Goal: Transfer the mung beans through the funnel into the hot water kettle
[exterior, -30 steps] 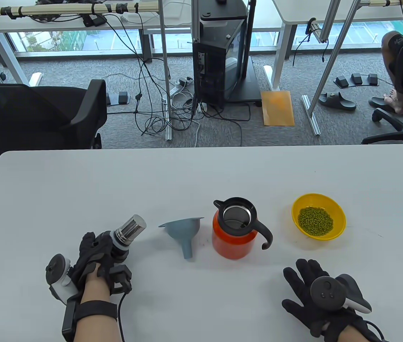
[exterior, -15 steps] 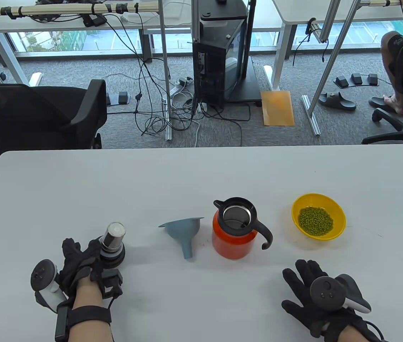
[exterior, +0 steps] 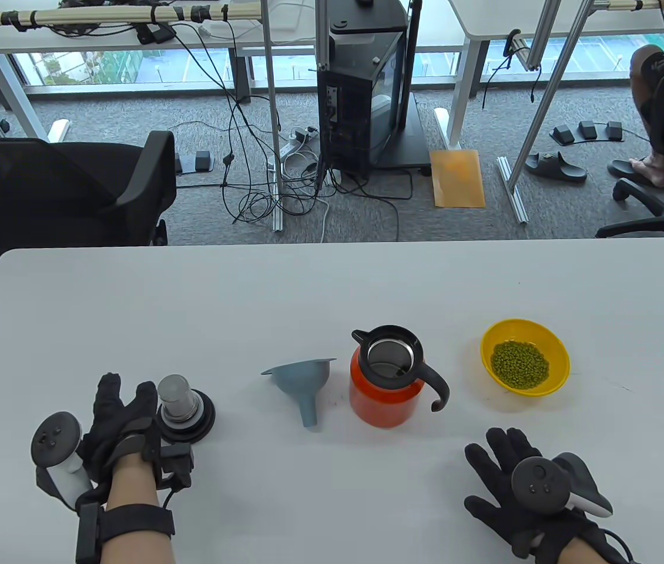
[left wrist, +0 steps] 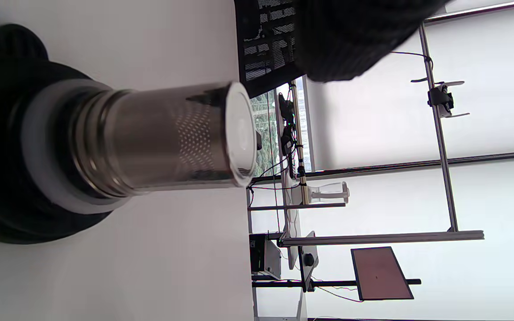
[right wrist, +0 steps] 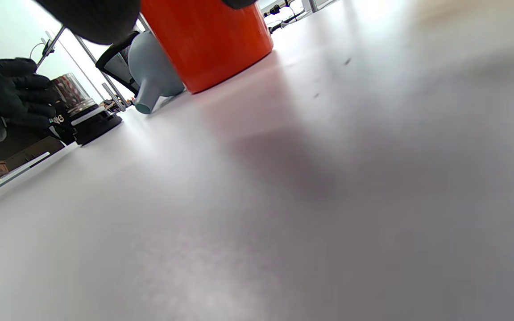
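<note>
Black gloves cover both hands at the near edge of the white counter [exterior: 308, 282]. The right hand [exterior: 520, 493] lies palm-down on the counter, its grip spread and holding nothing, with the tracker [exterior: 549, 482] on its back. The left hand [exterior: 123, 429] rests near the left, fingers extended and loosely open; its grip holds nothing, with the fingertips just beside the lid [exterior: 184, 409]. Whether they touch the lid cannot be told.

The lid stands upside down on its black cap, with the perforated steel strainer tube pointing upward. In the left wrist view, the lid [left wrist: 105, 142] rests on the counter and one gloved fingertip [left wrist: 346, 44] hangs apart from the tube.

Further out, the grey-blue funnel [exterior: 299, 382] lies on its side, spout toward the near edge, just left of the kettle [exterior: 388, 376]. The orange kettle stands upright and open, its steel mouth exposed and its black handle to the right. In the right wrist view, the funnel [right wrist: 152, 71] sits just beside the kettle [right wrist: 208, 40].

To the right, well apart from the kettle, the yellow bowl [exterior: 525, 357] holds the mung beans [exterior: 520, 364].
</note>
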A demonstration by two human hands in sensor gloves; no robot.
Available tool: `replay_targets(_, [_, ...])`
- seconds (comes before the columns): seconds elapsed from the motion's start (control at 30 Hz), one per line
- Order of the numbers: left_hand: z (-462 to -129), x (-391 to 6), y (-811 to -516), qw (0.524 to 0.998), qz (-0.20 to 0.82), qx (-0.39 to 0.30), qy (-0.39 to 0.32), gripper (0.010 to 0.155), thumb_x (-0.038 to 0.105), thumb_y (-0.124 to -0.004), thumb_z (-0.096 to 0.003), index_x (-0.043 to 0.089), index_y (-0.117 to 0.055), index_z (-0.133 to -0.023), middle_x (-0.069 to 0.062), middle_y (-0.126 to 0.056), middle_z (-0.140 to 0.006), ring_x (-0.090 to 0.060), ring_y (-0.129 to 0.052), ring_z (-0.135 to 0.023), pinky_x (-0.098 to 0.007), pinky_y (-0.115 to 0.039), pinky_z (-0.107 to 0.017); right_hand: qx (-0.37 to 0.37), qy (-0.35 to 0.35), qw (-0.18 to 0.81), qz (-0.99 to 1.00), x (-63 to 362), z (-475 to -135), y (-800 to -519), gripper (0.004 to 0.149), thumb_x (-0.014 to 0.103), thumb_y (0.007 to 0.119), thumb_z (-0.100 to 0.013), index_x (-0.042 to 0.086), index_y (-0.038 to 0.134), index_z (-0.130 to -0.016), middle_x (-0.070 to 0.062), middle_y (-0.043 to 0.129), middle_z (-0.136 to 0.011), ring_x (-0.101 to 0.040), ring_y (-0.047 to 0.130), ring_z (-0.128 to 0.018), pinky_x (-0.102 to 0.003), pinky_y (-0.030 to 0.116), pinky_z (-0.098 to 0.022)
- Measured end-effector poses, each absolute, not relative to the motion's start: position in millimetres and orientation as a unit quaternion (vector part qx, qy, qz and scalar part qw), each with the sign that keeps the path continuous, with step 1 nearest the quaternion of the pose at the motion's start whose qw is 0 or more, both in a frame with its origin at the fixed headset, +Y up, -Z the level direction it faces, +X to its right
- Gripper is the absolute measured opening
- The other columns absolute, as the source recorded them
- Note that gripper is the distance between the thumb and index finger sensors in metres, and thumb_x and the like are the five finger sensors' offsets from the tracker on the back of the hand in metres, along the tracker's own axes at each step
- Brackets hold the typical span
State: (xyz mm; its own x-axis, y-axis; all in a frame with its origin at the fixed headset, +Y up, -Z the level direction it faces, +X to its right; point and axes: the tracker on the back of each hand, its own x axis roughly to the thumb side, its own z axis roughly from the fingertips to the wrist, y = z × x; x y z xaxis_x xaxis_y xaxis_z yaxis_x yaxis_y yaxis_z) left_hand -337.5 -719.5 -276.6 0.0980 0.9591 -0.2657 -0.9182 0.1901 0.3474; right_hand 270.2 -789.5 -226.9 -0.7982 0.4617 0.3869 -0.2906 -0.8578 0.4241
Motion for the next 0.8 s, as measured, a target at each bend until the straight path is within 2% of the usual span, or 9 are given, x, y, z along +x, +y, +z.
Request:
replay_targets(0.2, [-293.7, -307.3, -664.9, 0.827, 0.54, 0.025, 0.156, 0.079, 0.043, -0.083, -0.0461, 0.021, -0.037, -0.107, -0.013, -0.025, -0.113, -0.048, -0.015, -0.103, -0.065, -0.019, -0.07, 0.243, 0.173, 0.206, 0.932, 271.6, -226.9, -789.3, 0.087, 0.058, 0.06, -0.054, 0.007, 0.022, -0.112, -0.03, -0.006, -0.102, -0.059, -0.011, -0.084, -0.078, 0.011, -0.054])
replay_targets(0.37, [-310.3, -272.9, -642.7, 0.87, 0.481, 0.001, 0.112, 0.077, 0.043, -0.083, -0.046, 0.021, -0.041, -0.107, -0.013, -0.027, -0.113, -0.047, -0.016, -0.103, -0.065, -0.019, -0.071, 0.241, 0.171, 0.21, 0.932, 273.2, -227.1, -788.6, 0.086, 0.058, 0.061, -0.054, 0.007, 0.022, -0.112, -0.03, -0.005, -0.103, -0.059, -0.011, -0.084, -0.078, 0.011, -0.054])
replay_targets(0.53, [-328.8, -235.2, -641.8, 0.904, 0.42, -0.035, 0.069, 0.075, 0.041, -0.084, -0.0452, 0.023, -0.046, -0.106, -0.013, -0.033, -0.113, -0.047, -0.02, -0.104, -0.066, -0.019, -0.07, 0.24, 0.167, 0.216, 0.932, 274.8, -227.5, -787.7, 0.086, 0.058, 0.061, -0.054, 0.007, 0.022, -0.113, -0.03, -0.005, -0.103, -0.059, -0.011, -0.084, -0.078, 0.011, -0.054])
replay_targets(0.8, [-361.6, -177.9, -675.3, 0.93, 0.355, -0.095, 0.026, 0.068, 0.039, -0.084, -0.045, 0.027, -0.053, -0.105, -0.009, -0.039, -0.114, -0.046, -0.022, -0.105, -0.067, -0.018, -0.07, 0.245, 0.166, 0.223, 0.929, 275.6, -228.5, -787.4, 0.086, 0.058, 0.061, -0.054, 0.007, 0.022, -0.113, -0.03, -0.005, -0.103, -0.059, -0.011, -0.084, -0.078, 0.011, -0.054])
